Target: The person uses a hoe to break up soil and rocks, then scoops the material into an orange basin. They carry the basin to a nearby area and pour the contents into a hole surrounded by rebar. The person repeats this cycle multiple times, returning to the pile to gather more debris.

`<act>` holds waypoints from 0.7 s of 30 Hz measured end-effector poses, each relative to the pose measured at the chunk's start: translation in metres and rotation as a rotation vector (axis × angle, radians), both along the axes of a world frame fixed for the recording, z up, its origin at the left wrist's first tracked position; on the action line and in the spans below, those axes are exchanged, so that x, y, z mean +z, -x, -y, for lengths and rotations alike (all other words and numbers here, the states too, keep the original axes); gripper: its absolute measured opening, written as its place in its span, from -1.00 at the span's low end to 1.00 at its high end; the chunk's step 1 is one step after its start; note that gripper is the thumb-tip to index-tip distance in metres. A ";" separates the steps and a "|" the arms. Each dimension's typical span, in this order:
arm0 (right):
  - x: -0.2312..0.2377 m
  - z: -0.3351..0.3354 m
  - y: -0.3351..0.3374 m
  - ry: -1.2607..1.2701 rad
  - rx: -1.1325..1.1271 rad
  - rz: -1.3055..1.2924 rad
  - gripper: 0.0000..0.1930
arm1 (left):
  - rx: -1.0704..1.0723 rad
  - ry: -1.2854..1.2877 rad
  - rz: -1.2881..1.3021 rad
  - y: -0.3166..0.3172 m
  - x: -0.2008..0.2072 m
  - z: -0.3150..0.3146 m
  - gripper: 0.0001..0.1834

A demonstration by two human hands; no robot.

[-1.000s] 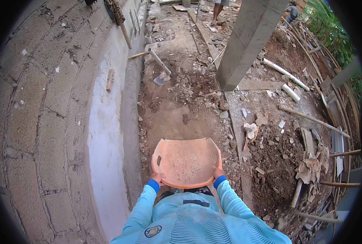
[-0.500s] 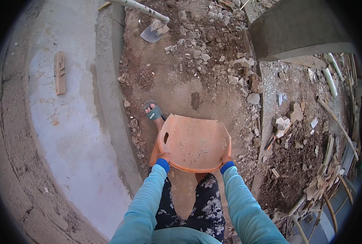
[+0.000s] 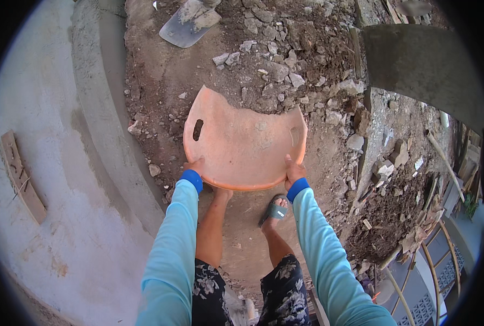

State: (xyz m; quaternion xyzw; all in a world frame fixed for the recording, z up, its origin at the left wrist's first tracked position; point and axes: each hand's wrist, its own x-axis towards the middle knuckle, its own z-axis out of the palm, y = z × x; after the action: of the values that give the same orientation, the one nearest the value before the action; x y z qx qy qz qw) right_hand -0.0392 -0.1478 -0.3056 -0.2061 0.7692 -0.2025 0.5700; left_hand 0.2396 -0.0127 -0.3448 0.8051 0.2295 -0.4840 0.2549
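Along the left edge of a strip of bare dirt ground (image 3: 154, 65), seen from the head camera, runs a concrete curb (image 3: 109, 111), and beyond it a pale, stained concrete surface (image 3: 46, 103) with a short wooden board (image 3: 23, 178) lying near the outer side. Broken stone rubble (image 3: 277, 71) covers the ground's far part and thickens toward its right edge, where a grey concrete pillar (image 3: 424, 68) stands, bent by the lens. Past that edge lie darker loose soil (image 3: 380, 220) and bamboo poles (image 3: 446, 165). An orange plastic scoop pan (image 3: 247, 144) is held above the middle of the strip, dusty inside, its far edge uneven. The left hand (image 3: 196, 165) grips its near left rim and the right hand (image 3: 293, 169) its near right rim, each closed on it with the thumb on top; the other fingers are mostly hidden. The pan also covers the left foot, while the right foot shows in a sandal (image 3: 274, 212). The shovel blade (image 3: 187, 26) is cut off by the upper edge, the pan's right handle slot is faint, and the clutter at lower right blurs into the dark rim.
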 end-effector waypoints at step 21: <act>0.168 0.224 -0.372 -0.387 0.634 0.435 -0.72 | -0.265 0.694 -0.313 -0.099 0.364 0.181 0.04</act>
State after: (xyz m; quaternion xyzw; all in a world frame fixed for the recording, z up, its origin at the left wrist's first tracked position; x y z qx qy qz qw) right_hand 0.3328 -0.3717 -0.1377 -0.2742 0.5534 0.0922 0.7811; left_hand 0.3388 -0.1941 0.0189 0.6104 -0.0172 -0.6782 0.4088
